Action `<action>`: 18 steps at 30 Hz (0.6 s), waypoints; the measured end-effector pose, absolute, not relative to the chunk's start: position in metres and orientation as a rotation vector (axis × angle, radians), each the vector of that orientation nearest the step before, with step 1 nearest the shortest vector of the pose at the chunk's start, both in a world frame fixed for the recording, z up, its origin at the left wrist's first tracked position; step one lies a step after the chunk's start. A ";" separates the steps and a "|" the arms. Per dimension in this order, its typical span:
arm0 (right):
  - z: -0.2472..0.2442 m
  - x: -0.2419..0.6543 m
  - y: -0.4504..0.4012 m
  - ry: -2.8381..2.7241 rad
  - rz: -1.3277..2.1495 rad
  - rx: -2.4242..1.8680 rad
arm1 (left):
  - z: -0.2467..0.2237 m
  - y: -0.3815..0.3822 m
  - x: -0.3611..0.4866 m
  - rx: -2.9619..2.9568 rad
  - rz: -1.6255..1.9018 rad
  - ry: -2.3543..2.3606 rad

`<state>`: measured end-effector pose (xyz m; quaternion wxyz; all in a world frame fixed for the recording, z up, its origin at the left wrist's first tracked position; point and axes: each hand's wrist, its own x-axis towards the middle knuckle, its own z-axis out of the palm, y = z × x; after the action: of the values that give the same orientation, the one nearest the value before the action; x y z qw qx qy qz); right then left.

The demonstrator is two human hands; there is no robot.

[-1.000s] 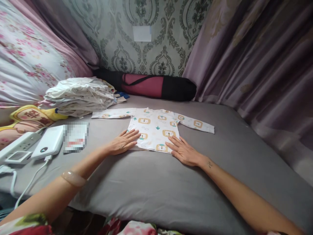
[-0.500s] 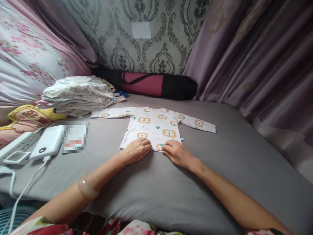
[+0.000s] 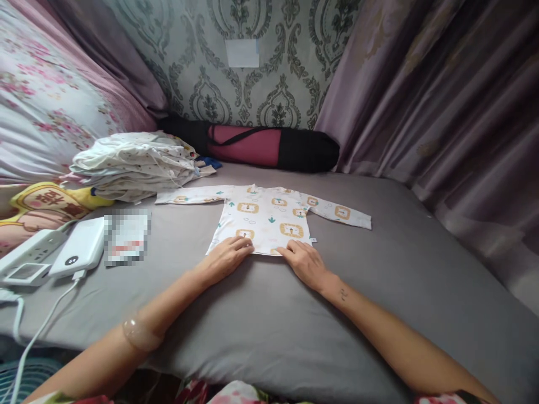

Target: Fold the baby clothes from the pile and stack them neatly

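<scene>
The fingers of the left hand [image 3: 229, 257] and the right hand [image 3: 305, 262] are half curled, side by side, over the near hem of the white printed shirt [image 3: 269, 221]; whether they pinch or merely press it, I cannot tell (their undersides are hidden). An uneven pull could skew the hem or crease the front. The shirt lies spread on the grey sheet [image 3: 379, 308], which dragging might ruck. Its left sleeve [image 3: 193, 194], near the clothes pile [image 3: 130, 160], could snag there if shifted left.
</scene>
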<state>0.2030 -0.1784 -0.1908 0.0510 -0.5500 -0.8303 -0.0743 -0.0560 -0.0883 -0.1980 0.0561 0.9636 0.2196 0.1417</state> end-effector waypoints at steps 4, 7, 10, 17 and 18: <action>-0.192 0.230 -0.195 -2.488 -0.258 -1.578 | -0.202 -0.079 -0.099 2.902 0.353 0.736; -0.195 0.250 -0.206 -2.455 -0.228 -1.482 | -0.202 -0.076 -0.123 2.850 0.295 0.785; -0.198 0.266 -0.213 -2.462 -0.207 -1.409 | -0.202 -0.074 -0.134 2.804 0.280 0.789; -0.183 0.286 -0.219 -2.429 -0.056 -1.469 | -0.182 -0.071 -0.144 2.788 0.300 0.731; -0.179 0.284 -0.216 -2.417 -0.025 -1.512 | -0.177 -0.070 -0.139 2.786 0.279 0.742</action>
<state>0.2836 -0.2163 -0.1792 0.1450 -0.5247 -0.8388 -0.0088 -0.1394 -0.0701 -0.1768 0.1222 0.9546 0.2541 0.0957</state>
